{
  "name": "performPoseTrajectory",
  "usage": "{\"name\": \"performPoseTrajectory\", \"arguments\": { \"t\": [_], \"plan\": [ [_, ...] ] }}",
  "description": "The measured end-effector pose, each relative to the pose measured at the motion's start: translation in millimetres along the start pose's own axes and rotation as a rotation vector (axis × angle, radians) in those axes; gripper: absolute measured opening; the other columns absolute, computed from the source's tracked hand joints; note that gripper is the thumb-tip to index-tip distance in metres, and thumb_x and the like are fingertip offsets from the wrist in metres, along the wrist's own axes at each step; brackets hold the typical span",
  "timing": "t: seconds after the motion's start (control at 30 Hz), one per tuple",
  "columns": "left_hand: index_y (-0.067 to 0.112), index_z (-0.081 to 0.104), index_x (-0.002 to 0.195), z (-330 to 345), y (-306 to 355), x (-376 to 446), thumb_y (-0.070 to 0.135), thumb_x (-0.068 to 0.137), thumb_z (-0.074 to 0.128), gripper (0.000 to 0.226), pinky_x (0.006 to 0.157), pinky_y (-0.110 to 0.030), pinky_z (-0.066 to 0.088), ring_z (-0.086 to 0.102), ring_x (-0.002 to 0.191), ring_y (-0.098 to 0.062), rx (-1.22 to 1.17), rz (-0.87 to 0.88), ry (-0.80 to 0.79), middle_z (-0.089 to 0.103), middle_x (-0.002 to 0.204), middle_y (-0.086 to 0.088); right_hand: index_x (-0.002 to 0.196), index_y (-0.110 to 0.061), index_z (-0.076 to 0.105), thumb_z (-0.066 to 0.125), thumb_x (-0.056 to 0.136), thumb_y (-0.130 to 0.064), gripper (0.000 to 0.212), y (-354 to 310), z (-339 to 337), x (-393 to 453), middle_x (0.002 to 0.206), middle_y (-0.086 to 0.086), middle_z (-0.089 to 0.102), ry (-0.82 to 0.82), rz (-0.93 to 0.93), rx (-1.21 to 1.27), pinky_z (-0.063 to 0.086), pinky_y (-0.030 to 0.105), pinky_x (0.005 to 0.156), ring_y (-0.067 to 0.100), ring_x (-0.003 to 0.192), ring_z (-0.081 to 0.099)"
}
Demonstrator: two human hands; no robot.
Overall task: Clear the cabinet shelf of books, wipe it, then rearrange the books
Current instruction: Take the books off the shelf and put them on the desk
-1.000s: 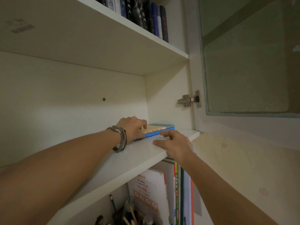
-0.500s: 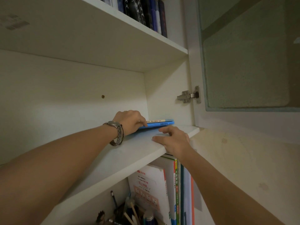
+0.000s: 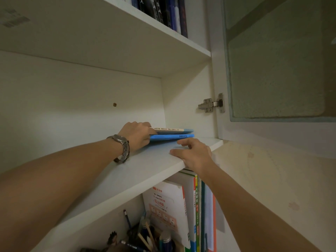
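A: Why are the books (image 3: 171, 133) flat in the shelf's (image 3: 127, 171) right back corner?

B: Two thin ones, stacked; lying down, they can be taken together. The left hand (image 3: 137, 135) grips their near end, with a finger apparently tucked between them, likely to lift the top one.

A: And the right hand (image 3: 195, 154)?

B: It rests with its fingers loosely bent on the front edge, holding nothing and just short of the blue book. I'd say it steadies the reach to a high shelf.

A: Is the shelf cleared?

B: Nearly: I see only these two there. Whether they touch the side wall is hard to tell.
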State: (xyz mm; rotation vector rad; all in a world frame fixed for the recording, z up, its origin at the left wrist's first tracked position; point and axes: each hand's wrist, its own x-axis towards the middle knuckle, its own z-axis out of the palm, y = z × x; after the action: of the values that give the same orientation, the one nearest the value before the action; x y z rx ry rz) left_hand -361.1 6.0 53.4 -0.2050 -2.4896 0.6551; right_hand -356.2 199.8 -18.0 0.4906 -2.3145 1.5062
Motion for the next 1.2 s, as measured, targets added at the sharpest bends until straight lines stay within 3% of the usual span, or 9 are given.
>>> {"name": "performPoseTrajectory", "arguments": {
  "t": [0.17, 0.33, 0.43, 0.57, 0.73, 0.97, 1.2],
  "plan": [
    [0.033, 0.046, 0.136, 0, 1, -1, 0.019, 0.097, 0.044, 0.042, 0.066, -0.029, 0.044, 0.057, 0.086, -0.021, -0.050, 0.093, 0.099, 0.051, 0.131, 0.005, 0.114, -0.033, 0.060, 0.071, 0.080, -0.043, 0.036, 0, 0, 0, 0.107, -0.013, 0.050, 0.009, -0.005, 0.000, 0.028, 0.031, 0.105, 0.016, 0.121, 0.041],
    [0.028, 0.033, 0.130, -3, 8, 3, 0.018, 0.096, 0.045, 0.038, 0.058, -0.027, 0.044, 0.057, 0.074, -0.019, -0.182, -0.021, 0.155, 0.062, 0.115, 0.002, 0.111, -0.035, 0.060, 0.072, 0.079, -0.042, 0.035, 1, 1, 0, 0.107, -0.012, 0.050, 0.013, 0.006, 0.025, 0.031, 0.031, 0.105, 0.018, 0.121, 0.039],
    [0.026, 0.044, 0.123, -5, 6, 5, 0.021, 0.093, 0.050, 0.030, 0.067, -0.030, 0.046, 0.057, 0.085, -0.021, -0.244, -0.149, 0.134, 0.063, 0.110, -0.001, 0.114, -0.033, 0.061, 0.072, 0.080, -0.041, 0.037, 1, 1, 1, 0.109, -0.012, 0.050, 0.011, 0.006, 0.028, 0.029, 0.031, 0.105, 0.018, 0.122, 0.038],
    [0.026, 0.055, 0.109, -5, 2, 4, 0.025, 0.089, 0.059, 0.021, 0.068, -0.031, 0.047, 0.057, 0.082, -0.022, -0.422, -0.251, 0.160, 0.065, 0.104, -0.002, 0.113, -0.033, 0.061, 0.073, 0.079, -0.041, 0.037, 1, 1, 1, 0.110, -0.012, 0.050, 0.020, 0.005, 0.027, 0.029, 0.033, 0.108, 0.017, 0.123, 0.038],
    [0.025, 0.051, 0.105, -12, 8, 4, 0.026, 0.090, 0.058, 0.017, 0.061, -0.029, 0.040, 0.057, 0.078, -0.023, -0.460, -0.256, 0.219, 0.066, 0.102, -0.001, 0.116, -0.032, 0.061, 0.072, 0.081, -0.040, 0.038, 1, 0, -1, 0.109, -0.012, 0.046, 0.016, -0.003, 0.040, 0.027, 0.032, 0.108, 0.018, 0.122, 0.034],
    [0.024, 0.050, 0.109, -39, 12, -5, 0.026, 0.091, 0.055, 0.019, 0.063, -0.031, 0.042, 0.057, 0.078, -0.026, -0.430, -0.268, 0.313, 0.063, 0.094, 0.000, 0.115, -0.031, 0.061, 0.071, 0.082, -0.039, 0.035, 1, -1, -2, 0.110, -0.013, 0.044, 0.026, -0.028, 0.025, 0.025, 0.030, 0.104, 0.015, 0.117, 0.034],
    [0.021, 0.048, 0.112, -65, 26, -28, 0.022, 0.093, 0.053, 0.019, 0.062, -0.030, 0.034, 0.051, 0.079, -0.021, -0.505, -0.281, 0.454, 0.057, 0.094, 0.003, 0.125, -0.029, 0.055, 0.068, 0.084, -0.038, 0.044, -3, -3, -5, 0.123, -0.008, 0.050, 0.023, -0.018, -0.008, 0.023, 0.031, 0.104, 0.016, 0.119, 0.034]
  ]
}}
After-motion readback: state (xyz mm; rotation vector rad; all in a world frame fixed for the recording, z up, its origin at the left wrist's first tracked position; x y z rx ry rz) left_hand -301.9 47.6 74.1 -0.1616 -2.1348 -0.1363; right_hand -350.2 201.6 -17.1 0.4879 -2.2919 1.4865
